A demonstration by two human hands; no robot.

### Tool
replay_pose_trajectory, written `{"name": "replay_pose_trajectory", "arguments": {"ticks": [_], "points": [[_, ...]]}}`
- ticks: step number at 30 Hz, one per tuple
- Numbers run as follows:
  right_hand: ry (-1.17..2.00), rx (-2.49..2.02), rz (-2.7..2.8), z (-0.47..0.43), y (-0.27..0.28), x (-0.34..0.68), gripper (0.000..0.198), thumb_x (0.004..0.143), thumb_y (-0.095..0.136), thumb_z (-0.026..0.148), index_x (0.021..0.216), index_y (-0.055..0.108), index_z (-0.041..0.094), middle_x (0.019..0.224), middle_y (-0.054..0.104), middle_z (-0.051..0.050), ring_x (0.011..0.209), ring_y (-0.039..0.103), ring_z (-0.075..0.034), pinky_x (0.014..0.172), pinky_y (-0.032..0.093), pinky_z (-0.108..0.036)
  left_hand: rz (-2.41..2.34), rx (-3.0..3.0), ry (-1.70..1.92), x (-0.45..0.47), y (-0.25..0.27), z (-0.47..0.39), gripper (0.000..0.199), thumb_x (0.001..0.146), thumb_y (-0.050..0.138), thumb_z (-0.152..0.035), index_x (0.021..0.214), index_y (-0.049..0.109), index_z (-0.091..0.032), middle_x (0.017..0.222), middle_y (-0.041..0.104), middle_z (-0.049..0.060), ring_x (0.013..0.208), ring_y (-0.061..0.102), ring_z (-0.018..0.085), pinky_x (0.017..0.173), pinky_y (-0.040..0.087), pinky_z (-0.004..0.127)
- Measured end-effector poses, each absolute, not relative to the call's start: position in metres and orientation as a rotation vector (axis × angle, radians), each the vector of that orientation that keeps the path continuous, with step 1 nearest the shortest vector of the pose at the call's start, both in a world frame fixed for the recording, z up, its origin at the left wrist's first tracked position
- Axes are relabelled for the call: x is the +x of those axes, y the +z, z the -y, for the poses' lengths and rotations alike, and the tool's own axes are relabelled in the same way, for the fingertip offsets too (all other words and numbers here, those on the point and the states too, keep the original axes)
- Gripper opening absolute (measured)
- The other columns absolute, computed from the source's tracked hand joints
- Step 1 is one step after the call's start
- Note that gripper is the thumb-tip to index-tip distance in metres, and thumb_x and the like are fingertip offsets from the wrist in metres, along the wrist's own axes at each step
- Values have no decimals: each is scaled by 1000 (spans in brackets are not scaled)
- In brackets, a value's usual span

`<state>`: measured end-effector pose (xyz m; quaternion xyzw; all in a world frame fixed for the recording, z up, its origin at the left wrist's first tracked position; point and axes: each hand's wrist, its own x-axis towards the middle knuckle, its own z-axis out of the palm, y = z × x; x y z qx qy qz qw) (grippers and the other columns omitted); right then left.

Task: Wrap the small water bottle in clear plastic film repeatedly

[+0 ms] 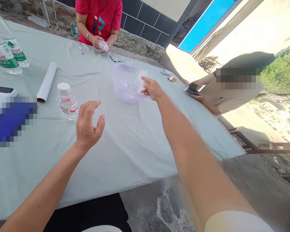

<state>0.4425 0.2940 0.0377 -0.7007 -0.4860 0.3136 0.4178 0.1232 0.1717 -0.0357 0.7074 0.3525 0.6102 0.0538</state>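
Note:
My right hand (151,89) is stretched far out at the right rim of a translucent, pale purple plastic basin (127,97). Its fingers are closed on a piece of crumpled clear plastic (143,74). My left hand (89,124) hovers above the cloth with thumb and fingers apart, holding nothing. Just left of it a small clear bottle (68,105) with a white cap and a red and white label stands upright. More clear plastic seems to lie inside the basin, too faint to make out.
A white roll (47,82) lies on the pale green tablecloth (125,145). Two large water bottles (11,53) stand at the left, near a phone (2,90). Across the table a person in red (99,19) holds a small bottle (103,45). Another person at right holds a dark device (192,88).

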Motion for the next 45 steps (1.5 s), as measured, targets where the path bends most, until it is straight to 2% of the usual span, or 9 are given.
{"name": "replay_pose_trajectory", "arguments": {"ticks": [7,11,15,19,22,26,32,38,45], "points": [[741,-1449,998,-268,44,414,39,95,41,48,120,61,26,129,66,-6,52,43,-3,45,29,-20,-1034,1419,1202,138,-41,-151,25,90,59,-38,110,66,-24,99,69,4,89,67,18,73,52,31],[966,-1180,1149,-215,19,370,42,77,65,62,95,60,25,101,70,-2,53,41,-5,50,33,-22,-909,1051,981,140,-48,-158,42,86,62,-57,104,71,-20,102,74,10,99,69,24,84,52,36],[1350,-1047,1240,-157,-38,324,41,70,79,53,89,55,26,82,67,4,53,46,-7,56,38,-25,-639,806,869,146,-63,-164,49,81,67,-64,99,72,-19,105,75,12,104,70,27,85,54,37],[1483,-1132,1378,-131,-80,298,32,78,75,49,92,57,26,82,69,2,68,62,-14,61,44,-27,-600,729,952,137,-77,-168,30,75,80,-44,82,66,-19,78,72,5,66,68,20,59,52,32],[1284,-1274,1450,-130,-87,293,29,86,65,54,89,65,25,89,70,-2,83,66,-18,66,48,-29,-705,584,1150,123,-84,-168,23,73,82,-25,80,62,-19,82,73,1,75,70,16,69,56,29],[1197,-1327,1327,-131,-87,293,37,86,64,58,103,71,26,106,72,-5,99,66,-22,70,53,-31,-674,491,1126,118,-85,-161,16,78,76,-25,82,61,-20,96,75,3,95,72,20,89,57,38],[1166,-1118,1026,-131,-94,290,34,84,66,57,89,66,24,95,72,-3,93,68,-18,91,55,-35,-771,659,957,133,-84,-152,14,75,75,-25,83,68,-17,85,72,5,85,70,19,83,58,36],[1122,-1223,783,-131,-94,292,30,85,60,55,87,54,26,79,62,1,66,59,-13,62,52,-27,-1301,802,1317,126,-65,-148,15,86,62,-36,94,60,-23,96,67,4,96,67,18,79,56,31],[885,-1542,1092,-122,-89,278,19,90,53,44,85,60,27,69,56,2,62,52,-14,60,44,-27,-1259,1438,1181,162,-34,-124,65,68,85,-29,128,60,-28,117,63,8,110,60,29,86,53,40]]}}
